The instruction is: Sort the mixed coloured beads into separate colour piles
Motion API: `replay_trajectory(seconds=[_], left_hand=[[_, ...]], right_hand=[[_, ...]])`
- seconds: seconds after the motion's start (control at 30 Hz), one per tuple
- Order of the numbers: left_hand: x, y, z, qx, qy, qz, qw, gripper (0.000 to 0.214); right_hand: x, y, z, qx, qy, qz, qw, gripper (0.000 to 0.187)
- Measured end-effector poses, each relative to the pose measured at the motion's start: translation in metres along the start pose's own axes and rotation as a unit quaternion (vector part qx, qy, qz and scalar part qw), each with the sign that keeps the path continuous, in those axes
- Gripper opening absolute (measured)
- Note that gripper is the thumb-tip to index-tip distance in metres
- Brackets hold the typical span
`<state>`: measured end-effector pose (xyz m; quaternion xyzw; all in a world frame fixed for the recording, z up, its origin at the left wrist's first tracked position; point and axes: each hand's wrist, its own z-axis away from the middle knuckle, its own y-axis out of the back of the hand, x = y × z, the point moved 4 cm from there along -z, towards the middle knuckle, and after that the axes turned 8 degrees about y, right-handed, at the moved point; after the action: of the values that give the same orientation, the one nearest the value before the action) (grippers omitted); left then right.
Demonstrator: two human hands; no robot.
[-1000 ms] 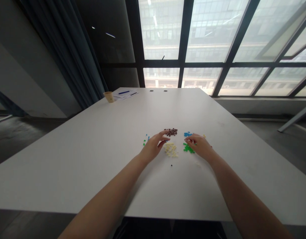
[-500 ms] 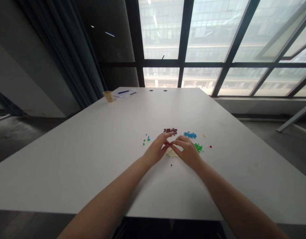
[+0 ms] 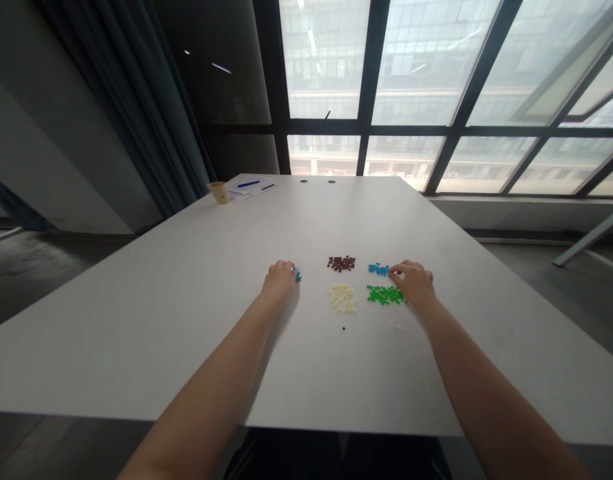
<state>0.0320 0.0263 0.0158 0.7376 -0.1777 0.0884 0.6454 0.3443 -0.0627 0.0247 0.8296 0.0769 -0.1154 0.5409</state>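
At the left, my left hand has its fingers curled down among a few small blue and green toy bricks; what its fingertips hold is too small to make out. My right hand is pinched at the right edge of the pile of small blue bricks. Something reddish shows at its fingertips, too small to name. Just below that hand spreads a heap of green bricks. Cream bricks and dark brown bricks lie in piles between my hands.
A tiny black piece and some faint whitish pieces lie nearer me on the white table. At the far left are a tan cup and papers with a blue pen. Windows stand behind.
My hands were together over the cream pile and have parted. The left moved left to the loose blue and green bricks; the right moved right beside the blue pile, covering the red and yellow pieces.
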Motion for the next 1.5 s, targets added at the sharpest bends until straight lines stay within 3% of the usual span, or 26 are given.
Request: replay_trajectory(seconds=[0.23,0.43,0.67,0.9,1.2,1.5], left_hand=[[-0.015,-0.012,-0.016,-0.007,-0.007,0.048,0.999,0.027],[-0.009,-0.011,-0.012,-0.058,-0.029,0.075,0.995,0.033],[-0.01,-0.007,-0.012,-0.086,0.005,0.104,0.991,0.031],[-0.002,-0.006,-0.007,-0.06,-0.057,0.045,0.996,0.027],[0.016,-0.003,0.006,-0.008,0.002,-0.038,0.999,0.026],[0.036,-0.005,0.017,-0.027,-0.046,-0.107,0.993,0.03]], right_hand=[[-0.005,-0.017,-0.003,-0.037,-0.016,0.006,0.999,0.014],[0.003,-0.007,-0.004,0.045,-0.055,-0.009,0.997,0.022],[0.015,-0.001,-0.002,0.098,-0.05,-0.08,0.991,0.025],[0.007,-0.004,-0.002,0.095,-0.027,-0.104,0.99,0.027],[0.0,-0.006,-0.001,0.077,-0.023,-0.1,0.992,0.027],[-0.002,-0.005,0.0,0.071,-0.035,-0.102,0.992,0.027]])
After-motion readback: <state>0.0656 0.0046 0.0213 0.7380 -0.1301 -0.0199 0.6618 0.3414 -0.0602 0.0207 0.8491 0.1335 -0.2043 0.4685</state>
